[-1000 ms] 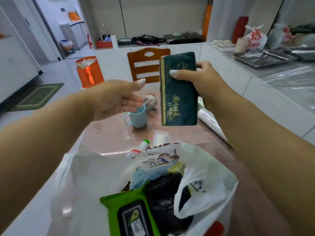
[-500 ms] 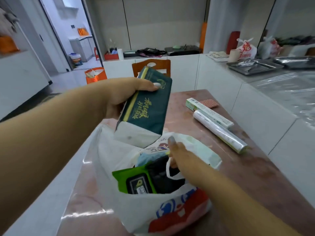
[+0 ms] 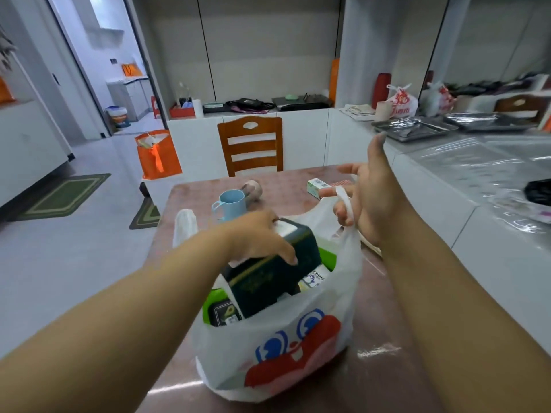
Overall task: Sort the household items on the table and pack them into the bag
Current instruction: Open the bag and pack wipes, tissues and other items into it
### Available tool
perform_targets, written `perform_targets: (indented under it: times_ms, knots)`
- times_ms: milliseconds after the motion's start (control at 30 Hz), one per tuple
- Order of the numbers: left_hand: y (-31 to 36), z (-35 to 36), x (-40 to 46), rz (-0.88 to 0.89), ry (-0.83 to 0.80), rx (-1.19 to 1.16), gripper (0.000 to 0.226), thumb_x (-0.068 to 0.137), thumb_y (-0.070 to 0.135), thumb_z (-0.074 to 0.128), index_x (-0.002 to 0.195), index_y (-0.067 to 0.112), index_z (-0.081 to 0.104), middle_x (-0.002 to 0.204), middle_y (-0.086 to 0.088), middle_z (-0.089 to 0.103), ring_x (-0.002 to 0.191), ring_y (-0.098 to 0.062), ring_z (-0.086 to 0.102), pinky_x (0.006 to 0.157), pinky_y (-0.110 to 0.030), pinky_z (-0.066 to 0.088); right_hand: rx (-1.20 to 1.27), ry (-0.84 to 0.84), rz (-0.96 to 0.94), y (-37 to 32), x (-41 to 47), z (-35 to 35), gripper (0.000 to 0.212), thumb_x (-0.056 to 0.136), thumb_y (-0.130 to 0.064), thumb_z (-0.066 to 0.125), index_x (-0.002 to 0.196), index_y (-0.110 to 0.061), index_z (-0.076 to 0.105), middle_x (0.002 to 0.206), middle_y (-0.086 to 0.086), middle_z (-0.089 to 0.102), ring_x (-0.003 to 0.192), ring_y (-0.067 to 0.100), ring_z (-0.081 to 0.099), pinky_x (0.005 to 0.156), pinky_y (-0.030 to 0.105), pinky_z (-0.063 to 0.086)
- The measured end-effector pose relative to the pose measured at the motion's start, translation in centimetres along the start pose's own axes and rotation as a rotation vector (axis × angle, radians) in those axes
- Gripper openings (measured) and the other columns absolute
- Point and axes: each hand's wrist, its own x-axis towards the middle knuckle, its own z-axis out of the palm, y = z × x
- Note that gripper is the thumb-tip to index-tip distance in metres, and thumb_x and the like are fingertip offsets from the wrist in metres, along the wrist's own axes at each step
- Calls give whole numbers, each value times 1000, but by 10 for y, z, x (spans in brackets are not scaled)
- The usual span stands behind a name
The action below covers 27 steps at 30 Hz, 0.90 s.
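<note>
Head view: the dark green tissue pack (image 3: 272,271) is being gripped by the left hand (image 3: 256,236) and pushed into the plastic bag (image 3: 277,347), whose handle (image 3: 346,208) is being hooked by the right hand's (image 3: 368,195) curled fingers, keeping the mouth wide.

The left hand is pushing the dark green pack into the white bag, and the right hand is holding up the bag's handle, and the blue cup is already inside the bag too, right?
Not quite. The blue cup is not in the white bag; the head view shows it standing on the table behind the bag. The rest is right: the left hand pushes the dark green pack in, and the right hand holds the handle.
</note>
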Motion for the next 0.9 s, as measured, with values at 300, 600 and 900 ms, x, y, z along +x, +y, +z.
perform_targets:
  times_ms: [300, 600, 900]
  knots:
    - [47, 54, 40, -41, 173, 6, 59, 95, 56, 37, 135, 13, 44, 129, -14, 56, 117, -33, 54, 96, -40, 43, 53, -25, 26, -1, -1, -10, 80, 84, -78, 12, 113, -17, 55, 108, 19, 67, 76, 26, 60, 40, 21, 41]
    - [47, 65, 42, -42, 130, 283, 61, 93, 57, 37, 148, 31, 27, 145, -10, 46, 128, -33, 45, 100, -47, 42, 69, -146, 24, 6, 0, -9, 85, 82, -79, 13, 121, -15, 52, 118, 24, 63, 61, 21, 57, 41, 23, 43]
    - [21, 51, 30, 165, -160, 311, 100, 70, 50, 78, 145, 58, 12, 150, -3, 38, 75, -17, 68, 66, -28, 58, -96, -202, 153, 1, 9, -41, 96, 76, -87, 16, 117, -9, 53, 109, 30, 65, 42, 16, 42, 33, 20, 32]
